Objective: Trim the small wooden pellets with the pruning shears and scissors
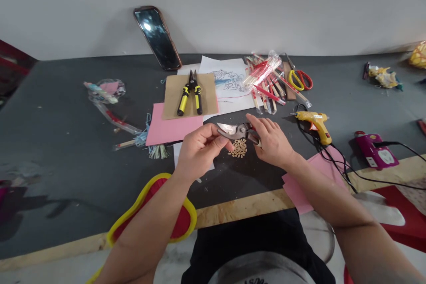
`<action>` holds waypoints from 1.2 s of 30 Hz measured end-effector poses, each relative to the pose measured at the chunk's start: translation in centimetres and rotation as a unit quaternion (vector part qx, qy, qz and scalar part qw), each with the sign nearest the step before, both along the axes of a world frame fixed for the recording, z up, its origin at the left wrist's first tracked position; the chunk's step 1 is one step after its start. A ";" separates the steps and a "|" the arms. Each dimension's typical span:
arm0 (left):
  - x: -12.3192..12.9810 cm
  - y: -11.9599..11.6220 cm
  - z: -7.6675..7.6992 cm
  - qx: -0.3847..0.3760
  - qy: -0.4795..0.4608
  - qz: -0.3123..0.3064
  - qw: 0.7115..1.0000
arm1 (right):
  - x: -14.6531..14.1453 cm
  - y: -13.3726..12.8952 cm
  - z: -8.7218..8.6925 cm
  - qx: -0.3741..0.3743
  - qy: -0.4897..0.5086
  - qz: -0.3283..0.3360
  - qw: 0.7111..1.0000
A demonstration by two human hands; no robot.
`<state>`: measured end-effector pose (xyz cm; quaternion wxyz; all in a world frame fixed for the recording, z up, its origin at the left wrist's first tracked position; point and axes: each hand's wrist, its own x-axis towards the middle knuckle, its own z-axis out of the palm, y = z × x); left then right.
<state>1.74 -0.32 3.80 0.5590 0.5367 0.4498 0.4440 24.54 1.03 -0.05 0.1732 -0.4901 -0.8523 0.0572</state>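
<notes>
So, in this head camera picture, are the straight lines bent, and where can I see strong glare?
Head view: the wide lens bows the wooden table edge near the bottom; head view: bright glare sits on the phone screen and the blade of the pruning shears.

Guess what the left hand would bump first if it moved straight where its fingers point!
The metal pruning shears: the left hand's fingers already seem to touch their blade, so nothing appears between them, though depth is hard to judge here.

Right hand (pixel 271 140) grips pruning shears (pixel 237 132); left hand (pixel 199 151) touching.
</notes>
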 end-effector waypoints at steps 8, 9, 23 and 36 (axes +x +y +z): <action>-0.2 0.9 0.2 -0.108 -0.148 -0.111 0.977 | 0.3 -0.1 0.4 0.008 -0.010 0.034 0.999; -0.3 0.9 0.3 -0.117 -0.157 -0.123 0.973 | 0.3 -0.1 0.4 0.007 -0.011 0.037 0.999; -0.4 1.0 0.5 -0.110 -0.121 -0.090 0.982 | -0.2 -0.4 1.1 -0.023 -0.039 -0.013 0.999; 0.1 0.8 0.0 -0.057 -0.050 -0.012 0.997 | 0.4 0.4 -0.5 0.009 0.053 0.028 0.998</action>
